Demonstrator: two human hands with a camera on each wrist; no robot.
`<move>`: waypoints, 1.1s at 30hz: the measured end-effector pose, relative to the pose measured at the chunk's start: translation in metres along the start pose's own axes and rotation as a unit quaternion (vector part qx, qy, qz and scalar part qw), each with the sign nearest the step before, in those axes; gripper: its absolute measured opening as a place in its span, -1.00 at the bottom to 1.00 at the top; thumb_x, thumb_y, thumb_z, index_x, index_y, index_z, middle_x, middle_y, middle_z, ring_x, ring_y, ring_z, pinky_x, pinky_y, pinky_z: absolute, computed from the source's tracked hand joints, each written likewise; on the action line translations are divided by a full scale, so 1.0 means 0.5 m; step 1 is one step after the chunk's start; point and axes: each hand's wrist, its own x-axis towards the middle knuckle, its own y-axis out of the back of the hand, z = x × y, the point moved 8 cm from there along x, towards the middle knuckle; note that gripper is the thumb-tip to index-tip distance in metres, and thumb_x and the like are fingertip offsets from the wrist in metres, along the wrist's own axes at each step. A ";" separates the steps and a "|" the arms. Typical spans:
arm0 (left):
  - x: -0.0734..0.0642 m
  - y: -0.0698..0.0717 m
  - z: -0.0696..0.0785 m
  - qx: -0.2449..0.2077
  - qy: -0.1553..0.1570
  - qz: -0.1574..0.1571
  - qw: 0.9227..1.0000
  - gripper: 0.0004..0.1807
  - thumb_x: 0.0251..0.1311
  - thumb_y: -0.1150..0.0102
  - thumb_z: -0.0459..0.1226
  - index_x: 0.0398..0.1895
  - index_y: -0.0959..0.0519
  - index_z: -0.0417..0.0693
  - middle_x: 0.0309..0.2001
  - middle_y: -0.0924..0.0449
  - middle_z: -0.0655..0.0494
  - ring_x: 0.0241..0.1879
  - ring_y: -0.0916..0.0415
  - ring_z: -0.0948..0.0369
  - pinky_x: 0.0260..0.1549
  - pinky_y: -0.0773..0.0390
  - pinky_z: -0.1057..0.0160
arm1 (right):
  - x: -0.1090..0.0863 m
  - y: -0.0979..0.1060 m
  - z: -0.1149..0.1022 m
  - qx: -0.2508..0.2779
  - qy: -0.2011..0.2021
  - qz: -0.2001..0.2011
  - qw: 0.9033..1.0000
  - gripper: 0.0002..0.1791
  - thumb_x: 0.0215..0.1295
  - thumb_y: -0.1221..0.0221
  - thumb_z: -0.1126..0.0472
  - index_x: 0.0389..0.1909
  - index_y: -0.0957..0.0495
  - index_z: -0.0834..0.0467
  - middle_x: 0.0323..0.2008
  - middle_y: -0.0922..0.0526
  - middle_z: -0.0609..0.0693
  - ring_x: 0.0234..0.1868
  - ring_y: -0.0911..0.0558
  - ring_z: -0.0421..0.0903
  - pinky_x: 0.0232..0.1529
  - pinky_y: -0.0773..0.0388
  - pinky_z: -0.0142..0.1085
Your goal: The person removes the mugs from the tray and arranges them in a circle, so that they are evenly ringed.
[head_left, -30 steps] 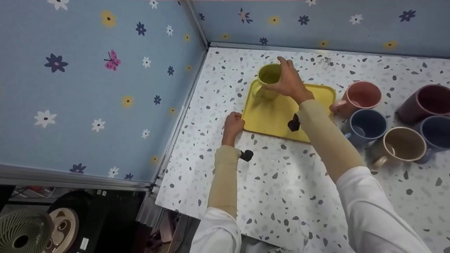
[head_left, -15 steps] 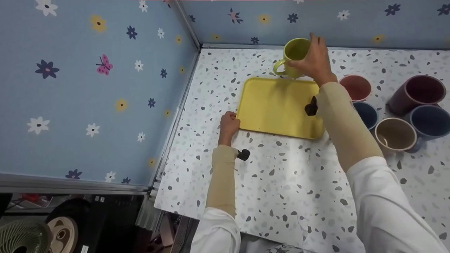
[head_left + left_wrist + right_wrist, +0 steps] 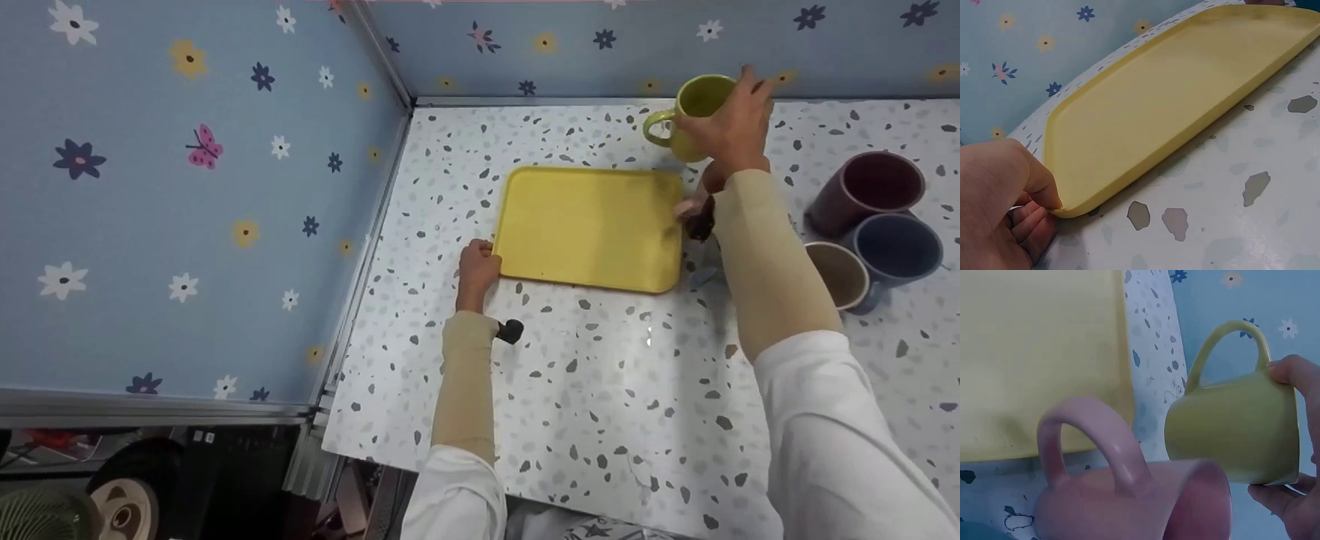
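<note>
My right hand grips a yellow-green mug by its rim, beyond the back right corner of the yellow tray. In the right wrist view the thumb and fingertips hold the mug at its mouth, with its handle turned toward the wall. A pink mug is close below it there; in the head view my wrist mostly covers that mug. At the tray's near left corner, my left hand pinches the edge. The left wrist view has the curled fingers under the tray's rim.
To the right of my forearm stand a dark maroon mug, a blue mug and a beige mug. Another blue mug is nearly hidden under the forearm. Flowered panels border the speckled table at the left and back.
My right hand has lifted the yellow-green mug off the tray, carrying it back and then right past the tray's far edge. My left hand keeps its hold on the tray corner.
</note>
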 end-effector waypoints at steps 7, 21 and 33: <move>0.000 0.000 0.004 -0.013 -0.001 0.001 1.000 -0.67 0.05 0.08 -0.36 -0.06 -0.42 -0.13 -0.12 -0.42 0.01 -0.13 -0.39 0.15 -0.14 -0.42 0.23 | -0.008 0.053 0.055 0.021 -0.075 0.026 0.997 0.19 -0.07 -0.16 -0.32 0.42 0.33 0.04 0.37 0.30 0.15 0.39 0.09 0.10 0.31 -0.08 -0.15; 0.000 0.014 0.002 -0.018 -0.012 0.002 1.000 -0.63 0.05 0.09 -0.36 -0.01 -0.41 -0.16 -0.08 -0.44 -0.02 -0.09 -0.40 0.14 -0.11 -0.41 0.23 | -0.039 0.101 0.141 0.011 -0.171 0.019 0.985 0.23 -0.01 -0.10 -0.30 0.39 0.53 0.12 0.35 0.40 0.22 0.38 0.19 0.17 0.35 0.03 -0.17; -0.009 0.003 0.003 -0.029 -0.014 -0.009 0.999 -0.64 0.09 0.09 -0.35 0.01 -0.41 -0.14 -0.06 -0.41 -0.02 -0.07 -0.38 0.12 -0.11 -0.41 0.19 | -0.052 0.089 0.174 -0.019 -0.204 0.009 0.979 0.15 0.09 0.00 -0.24 0.38 0.55 0.17 0.32 0.40 0.30 0.37 0.17 0.22 0.34 -0.01 -0.16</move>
